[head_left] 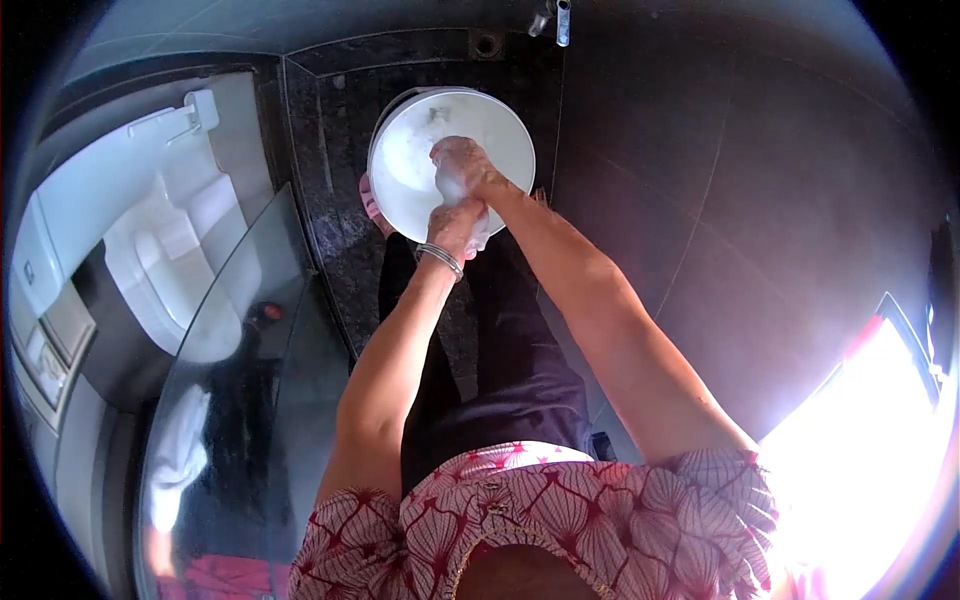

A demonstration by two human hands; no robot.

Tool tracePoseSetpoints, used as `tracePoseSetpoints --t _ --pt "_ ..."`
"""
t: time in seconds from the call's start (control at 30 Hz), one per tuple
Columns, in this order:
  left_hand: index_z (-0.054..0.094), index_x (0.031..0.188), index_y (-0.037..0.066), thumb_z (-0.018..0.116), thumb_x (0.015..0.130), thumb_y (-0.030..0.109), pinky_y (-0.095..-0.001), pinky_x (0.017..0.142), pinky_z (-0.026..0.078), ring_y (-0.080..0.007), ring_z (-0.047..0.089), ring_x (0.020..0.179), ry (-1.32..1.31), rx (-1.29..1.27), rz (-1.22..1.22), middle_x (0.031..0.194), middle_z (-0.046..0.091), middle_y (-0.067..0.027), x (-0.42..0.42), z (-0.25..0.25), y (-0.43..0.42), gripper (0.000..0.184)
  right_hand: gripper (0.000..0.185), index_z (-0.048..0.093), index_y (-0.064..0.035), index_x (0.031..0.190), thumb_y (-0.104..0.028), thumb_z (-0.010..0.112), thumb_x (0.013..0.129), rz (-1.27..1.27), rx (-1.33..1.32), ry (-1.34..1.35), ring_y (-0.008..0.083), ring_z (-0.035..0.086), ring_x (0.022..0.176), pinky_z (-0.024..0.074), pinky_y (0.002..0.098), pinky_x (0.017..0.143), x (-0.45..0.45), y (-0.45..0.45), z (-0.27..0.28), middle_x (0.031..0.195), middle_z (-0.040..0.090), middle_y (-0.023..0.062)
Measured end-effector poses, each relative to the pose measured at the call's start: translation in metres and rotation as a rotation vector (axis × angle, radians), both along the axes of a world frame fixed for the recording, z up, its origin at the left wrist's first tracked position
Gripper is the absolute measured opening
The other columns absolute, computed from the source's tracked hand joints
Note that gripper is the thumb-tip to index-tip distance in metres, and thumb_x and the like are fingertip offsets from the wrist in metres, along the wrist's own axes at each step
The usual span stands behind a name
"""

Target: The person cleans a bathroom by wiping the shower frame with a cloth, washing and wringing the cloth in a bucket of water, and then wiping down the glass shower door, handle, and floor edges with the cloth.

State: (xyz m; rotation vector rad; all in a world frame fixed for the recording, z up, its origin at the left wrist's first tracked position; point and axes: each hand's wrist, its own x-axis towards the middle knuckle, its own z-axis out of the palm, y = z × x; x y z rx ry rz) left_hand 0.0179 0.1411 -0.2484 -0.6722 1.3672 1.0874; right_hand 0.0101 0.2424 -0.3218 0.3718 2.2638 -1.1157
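Fingers of your left hand (457, 226) are curled around the near end of what looks like a wet pale cloth (451, 186), and those of your right hand (468, 164) close over its far end, holding it above the white bucket (505, 130); gathering it seems done and wringing looks under way, with spreading or setting it down not yet done, though how wet it remains you cannot tell; beyond lies a drain (486, 44)

Dark floor (340, 130): white bucket (508, 130) standing on it, pink-shod foot (371, 200) beside.
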Motion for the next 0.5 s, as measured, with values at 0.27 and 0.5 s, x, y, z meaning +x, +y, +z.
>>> tracePoseSetpoints --t 0.27,0.5 --pt "0.044 0.095 -0.006 0.056 0.074 0.036 -0.0427 0.074 0.046 -0.0391 0.057 0.086 0.56 -0.281 -0.687 0.094 0.056 -0.0275 0.004 -0.008 -0.004 0.049 0.039 0.04 0.0011 0.11 -0.016 0.053 0.078 -0.584 0.06 -0.142 0.0376 0.053 0.096 0.0428 0.0423 0.083 0.006 -0.029 -0.003 0.101 0.055 0.0243" --pt "0.049 0.093 0.004 0.047 0.078 0.036 -0.027 0.054 0.037 -0.0186 0.044 0.071 -0.577 0.783 0.69 0.079 0.046 -0.0071 -0.001 0.053 -0.034 0.035 0.08 0.02 -0.0138 0.134 -0.057 0.051 0.075 -0.897 -1.338 -0.089 0.033 0.033 0.118 0.0324 0.0486 0.094 0.021 0.021 0.063 0.131 0.033 0.0147"
